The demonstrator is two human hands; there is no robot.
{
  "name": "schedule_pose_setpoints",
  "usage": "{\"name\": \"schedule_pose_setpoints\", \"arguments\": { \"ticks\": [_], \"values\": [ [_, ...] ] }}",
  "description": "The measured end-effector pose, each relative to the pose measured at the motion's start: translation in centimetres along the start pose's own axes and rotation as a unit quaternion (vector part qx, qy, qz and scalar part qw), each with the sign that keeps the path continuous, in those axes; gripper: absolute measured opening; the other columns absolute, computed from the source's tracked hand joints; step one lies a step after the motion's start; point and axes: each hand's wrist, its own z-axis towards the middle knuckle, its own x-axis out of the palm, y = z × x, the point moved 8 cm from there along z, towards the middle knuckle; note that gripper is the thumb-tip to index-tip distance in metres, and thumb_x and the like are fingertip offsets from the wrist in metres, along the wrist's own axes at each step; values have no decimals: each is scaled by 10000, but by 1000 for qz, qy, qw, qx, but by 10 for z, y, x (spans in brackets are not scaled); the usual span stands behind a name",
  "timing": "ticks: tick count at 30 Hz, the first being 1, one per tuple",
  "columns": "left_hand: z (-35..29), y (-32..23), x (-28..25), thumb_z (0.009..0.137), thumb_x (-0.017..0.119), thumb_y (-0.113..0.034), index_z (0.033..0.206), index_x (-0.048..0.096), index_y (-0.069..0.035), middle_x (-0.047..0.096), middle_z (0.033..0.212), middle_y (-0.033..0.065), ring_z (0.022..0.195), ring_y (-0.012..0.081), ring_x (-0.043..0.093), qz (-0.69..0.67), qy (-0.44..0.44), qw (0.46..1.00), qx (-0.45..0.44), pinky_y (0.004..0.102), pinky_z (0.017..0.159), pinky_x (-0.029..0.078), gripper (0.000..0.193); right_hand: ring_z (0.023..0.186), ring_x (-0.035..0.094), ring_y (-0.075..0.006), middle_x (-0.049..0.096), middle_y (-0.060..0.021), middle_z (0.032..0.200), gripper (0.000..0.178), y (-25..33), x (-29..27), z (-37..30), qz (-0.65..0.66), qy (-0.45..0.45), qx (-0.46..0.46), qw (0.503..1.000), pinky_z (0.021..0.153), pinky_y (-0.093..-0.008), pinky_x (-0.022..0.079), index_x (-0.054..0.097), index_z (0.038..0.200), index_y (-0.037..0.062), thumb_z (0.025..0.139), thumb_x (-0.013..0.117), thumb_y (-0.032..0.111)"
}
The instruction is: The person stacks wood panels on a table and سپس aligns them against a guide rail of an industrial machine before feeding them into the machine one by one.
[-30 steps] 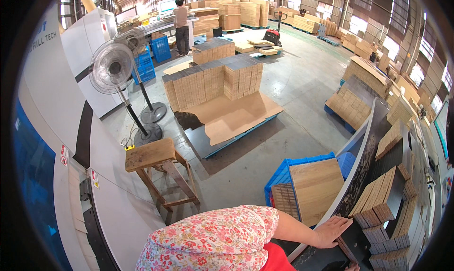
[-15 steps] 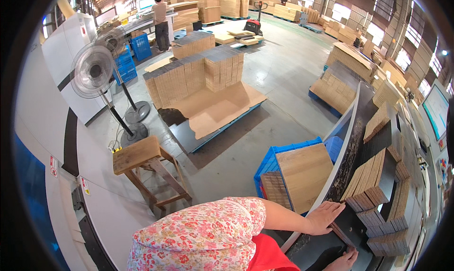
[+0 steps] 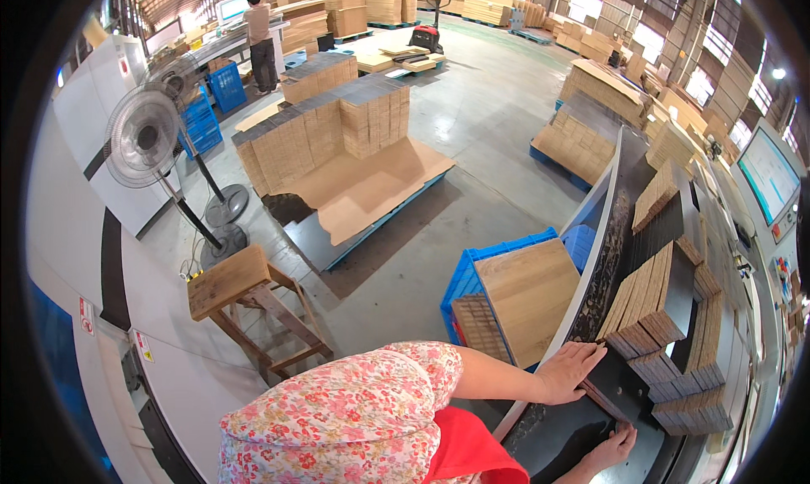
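My left hand (image 3: 572, 373) lies flat, its fingers stretched toward a stack of panels (image 3: 645, 302), palm down at the far end of a narrow brown-edged dark board (image 3: 604, 401). At the near end of that board, my right hand (image 3: 611, 450) has its fingers bent together against it. The board rests on a black surface (image 3: 548, 438) dotted with small pale spots. Beside my hands, more dark-faced panels with brown cut edges (image 3: 693, 410) stand in short stacks.
A blue crate (image 3: 456, 294) holds a wood-grain board (image 3: 531, 290) left of the worktop. Further left are a wooden stool (image 3: 232, 286) and standing fans (image 3: 145, 138). Panels stand stacked on a pallet (image 3: 337, 121). A screen (image 3: 768, 176) is at right; a person (image 3: 259, 41) stands far off.
The whole view has shifted, so surroundings sit a little further left and higher. Both hands stay at the ends of the narrow board, which has barely moved between the stacks and me.
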Motion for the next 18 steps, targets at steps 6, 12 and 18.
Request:
{"name": "schedule_pose_setpoints", "arguments": {
  "ticks": [6, 12, 18],
  "values": [
    [0, 1, 3, 779, 734, -233, 1483, 220, -12, 352, 1442, 209, 1372, 366, 324, 16, 2, 1000, 2, 469, 1164, 234, 899, 1007, 656, -167, 691, -96, 1115, 328, 14, 3, -6, -23, 6, 4, 1000, 788, -276, 489, 571, 1259, -45, 1032, 495, 179],
    [0, 2, 2, 785, 732, -244, 1489, 208, -17, 332, 1465, 208, 1378, 370, 315, 12, 10, 1000, -3, 463, 1169, 228, 906, 1000, 656, -171, 683, -96, 1134, 321, 10, 2, -6, -9, -5, 10, 1000, 788, -273, 490, 574, 1257, -45, 1034, 483, 167],
    [0, 1, 2, 784, 734, -256, 1500, 193, -17, 324, 1480, 207, 1384, 369, 310, 12, 16, 1000, -13, 458, 1172, 224, 928, 1033, 656, -198, 666, -107, 1175, 323, -2, 3, -1, 23, 1, 9, 1000, 803, -282, 485, 554, 1282, -45, 1035, 473, 147]
  ]
}}
